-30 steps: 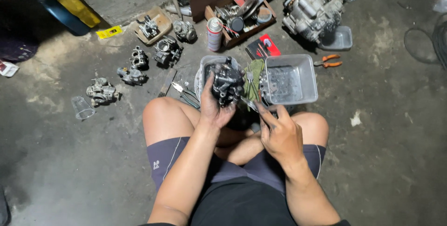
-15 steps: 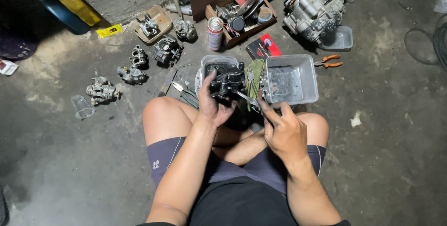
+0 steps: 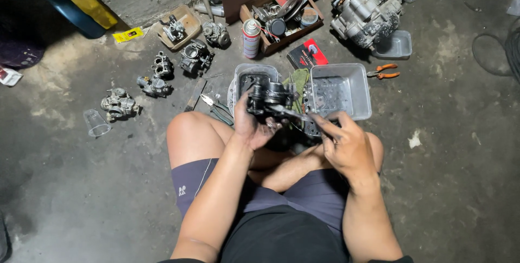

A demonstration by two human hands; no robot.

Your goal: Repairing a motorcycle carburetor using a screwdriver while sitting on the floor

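Carburetor point(image 3: 269, 98), dark and grimy, is sitting in the person's left hand point(image 3: 254, 127), raised just above the knees and in front of two grey plastic tubs point(image 3: 346, 87). The left hand is wrapping closed around its lower body, thumb up one side, so the casting is gripped firmly. The right hand point(image 3: 344, 144) is pinching shut on a thin metal tool point(image 3: 295, 114), apparently a screwdriver, whose tip is reaching into the carburetor's side; exactly where it is seating cannot be made out.

Judging from the pose, doing this step well is calling for the left hand keeping the body from twisting while the tool is staying in line with whatever it is engaging, with steady pressure, since small fittings in soft metal can strip easily.

The carburetor is looking like rough cast metal, lumpy with bosses and ports, coated in black oily residue. Several similar grey castings point(image 3: 157, 76) are lying apart on the stained concrete floor point(image 3: 81, 187) to the left. A red and white spray can point(image 3: 251, 38) is standing upright beyond the tubs, and orange-handled pliers point(image 3: 383, 72) are lying to the right of them.
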